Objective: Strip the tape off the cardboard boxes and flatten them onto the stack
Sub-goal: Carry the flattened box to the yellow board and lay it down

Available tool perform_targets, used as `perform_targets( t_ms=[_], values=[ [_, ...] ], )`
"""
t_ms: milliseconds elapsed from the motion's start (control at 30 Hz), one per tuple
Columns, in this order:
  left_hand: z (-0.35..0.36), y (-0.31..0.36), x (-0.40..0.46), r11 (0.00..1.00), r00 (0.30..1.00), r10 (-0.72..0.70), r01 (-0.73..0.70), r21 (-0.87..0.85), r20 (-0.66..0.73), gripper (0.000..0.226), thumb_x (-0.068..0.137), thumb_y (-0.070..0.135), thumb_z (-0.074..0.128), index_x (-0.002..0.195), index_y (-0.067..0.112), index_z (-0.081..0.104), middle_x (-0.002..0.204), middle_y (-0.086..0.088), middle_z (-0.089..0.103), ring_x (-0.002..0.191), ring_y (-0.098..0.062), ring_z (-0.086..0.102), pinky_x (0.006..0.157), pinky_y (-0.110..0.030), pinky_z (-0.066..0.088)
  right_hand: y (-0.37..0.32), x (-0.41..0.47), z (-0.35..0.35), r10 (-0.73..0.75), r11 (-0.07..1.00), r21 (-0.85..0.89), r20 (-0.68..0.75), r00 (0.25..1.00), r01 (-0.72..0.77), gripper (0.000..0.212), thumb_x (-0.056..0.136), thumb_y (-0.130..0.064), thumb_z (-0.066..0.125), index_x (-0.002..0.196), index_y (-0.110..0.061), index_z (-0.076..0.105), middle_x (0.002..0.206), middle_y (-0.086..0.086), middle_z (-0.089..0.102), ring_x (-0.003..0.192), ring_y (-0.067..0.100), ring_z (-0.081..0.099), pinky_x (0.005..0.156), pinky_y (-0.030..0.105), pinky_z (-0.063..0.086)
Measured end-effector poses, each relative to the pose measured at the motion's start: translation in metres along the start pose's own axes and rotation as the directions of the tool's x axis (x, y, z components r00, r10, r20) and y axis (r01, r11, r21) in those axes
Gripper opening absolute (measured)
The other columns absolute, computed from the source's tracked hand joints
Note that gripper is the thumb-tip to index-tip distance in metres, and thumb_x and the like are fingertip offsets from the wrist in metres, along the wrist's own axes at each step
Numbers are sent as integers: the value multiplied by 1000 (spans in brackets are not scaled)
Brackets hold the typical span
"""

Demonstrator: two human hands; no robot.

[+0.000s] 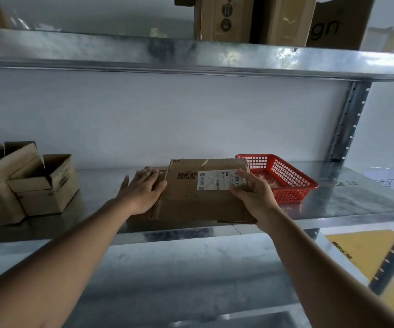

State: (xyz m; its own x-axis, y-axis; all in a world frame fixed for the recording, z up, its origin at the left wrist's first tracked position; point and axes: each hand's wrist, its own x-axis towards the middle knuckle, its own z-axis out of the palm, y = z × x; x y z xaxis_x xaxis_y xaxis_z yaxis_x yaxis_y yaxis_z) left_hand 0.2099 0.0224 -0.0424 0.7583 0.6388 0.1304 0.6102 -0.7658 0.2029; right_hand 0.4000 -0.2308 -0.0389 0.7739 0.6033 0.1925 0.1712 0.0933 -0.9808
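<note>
Open boxes: brown open-flapped cardboard boxes point(42, 183) stand far left on the metal shelf point(347, 197).
Left hand: your left hand point(141, 190) lies palm-down, fingers spread, grip wide, holding nothing.
Flattened box: the flat brown cardboard box with a white label point(198, 197) lies between your hands.
Right hand: your right hand point(255, 195) has its grip pinched on that box's right edge.
Basket: the red plastic mesh basket point(283, 176) holds some pale scraps.

A plain white wall point(167, 119) stands behind a galvanized metal shelving unit. Its middle shelf point(347, 197) is shiny and mottled, catching soft, even light, and an upper shelf point(120, 53) crosses the top of the view. A perforated steel upright point(347, 121) joins them at the right. Below, another metal shelf point(179, 268) reflects dull grey, with a yellow surface point(361, 252) showing beyond it to the right.
</note>
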Motion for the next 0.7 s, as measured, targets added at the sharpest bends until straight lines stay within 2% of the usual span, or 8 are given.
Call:
perform_targets(
  t_ms=[67,133,167,267,400,533,633,700],
  values=[
    [1,1,-8,1000,1000,12,-12,15,0,75,103,67,7,166,28,-1,173,7,-13,159,-17,-12,128,-51,-8,3,-10,-3,2,1000,27,-11,1000,-2,58,89,-12,78,142,-28,60,140,4,59,110,23,66,67,28,64],
    [-1,3,-15,999,998,35,-35,16,-53,76,103,67,8,166,27,-2,173,5,-10,159,-18,-9,128,-51,-5,2,-22,-8,-5,998,58,-16,1000,6,59,90,-11,77,142,-30,59,130,3,66,109,21,67,80,36,65],
    [-3,7,-19,999,996,44,-44,7,-83,76,103,66,9,166,26,-1,174,4,-7,160,-19,-6,128,-51,-3,1,-28,-11,-17,997,69,-20,1000,19,59,90,-10,76,142,-30,58,125,0,68,108,19,67,82,36,64],
    [-14,27,-32,996,986,82,-86,-21,-142,73,105,62,13,166,27,-3,174,3,-5,160,-23,-1,129,-47,-1,-1,-45,-26,-51,990,125,-60,997,58,57,90,-7,76,140,-29,61,120,-4,68,108,14,65,79,28,63],
    [-23,68,-51,976,955,205,-216,-28,-216,68,107,57,18,166,29,-1,174,3,-4,160,-20,-3,129,-44,-1,-5,-65,-56,-62,979,186,-126,990,85,53,86,-5,80,131,-31,68,118,-4,73,112,19,69,81,32,62],
    [-22,117,-68,952,929,289,-305,-38,-231,66,107,58,21,166,32,7,174,4,-2,160,-21,0,129,-44,1,-9,-99,-105,-85,974,193,-186,979,121,57,87,-1,78,137,-24,64,104,-19,76,104,8,73,85,30,62],
    [-17,160,-85,934,916,331,-352,-58,-225,64,107,59,22,166,37,9,174,6,-2,160,-22,-1,129,-44,1,-8,-130,-148,-32,977,200,-206,978,75,59,85,-8,81,136,-33,65,114,-12,75,109,20,72,90,43,62],
    [-12,189,-99,921,905,365,-385,-53,-219,64,106,58,22,165,38,10,174,5,-2,160,-23,-1,129,-44,1,-4,-152,-179,2,982,185,-223,975,41,59,83,-12,83,133,-38,66,121,-9,72,110,22,70,86,42,63]
  ],
)
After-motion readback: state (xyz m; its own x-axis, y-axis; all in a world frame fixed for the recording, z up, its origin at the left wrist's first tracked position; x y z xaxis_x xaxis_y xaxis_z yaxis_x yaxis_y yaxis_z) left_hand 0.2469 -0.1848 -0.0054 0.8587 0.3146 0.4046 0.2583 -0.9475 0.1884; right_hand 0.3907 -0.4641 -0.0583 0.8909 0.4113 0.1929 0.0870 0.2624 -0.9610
